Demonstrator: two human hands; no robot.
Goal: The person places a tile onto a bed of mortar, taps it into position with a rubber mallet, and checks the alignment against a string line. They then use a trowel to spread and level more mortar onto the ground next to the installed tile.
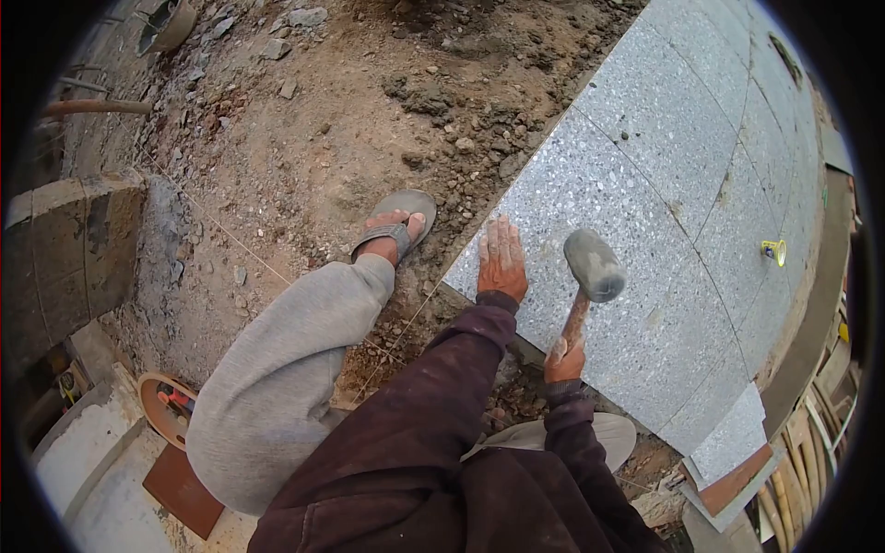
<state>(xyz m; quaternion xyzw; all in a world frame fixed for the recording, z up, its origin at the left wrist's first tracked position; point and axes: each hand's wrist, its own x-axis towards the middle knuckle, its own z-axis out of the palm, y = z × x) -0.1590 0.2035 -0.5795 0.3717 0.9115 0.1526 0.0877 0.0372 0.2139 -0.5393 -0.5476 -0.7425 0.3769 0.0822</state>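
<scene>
My left hand (502, 261) lies flat on a grey speckled stone tile (553, 203), near its left corner, with the fingers stretched out and pale with dust. To its right, my right hand (564, 358) is wrapped round the wooden handle of a mallet (593, 265). The mallet's grey head is over the same tile; whether it touches the surface I cannot tell. Thin joints run between this tile and its neighbours.
Bare soil with rubble (277, 157) lies left of the tiles, crossed by a thin string (230, 232). A concrete block (78, 249) stands at the left. A yellow cup-like item (774, 252) is on the tiles at right. Loose tile pieces (733, 442) lie at lower right.
</scene>
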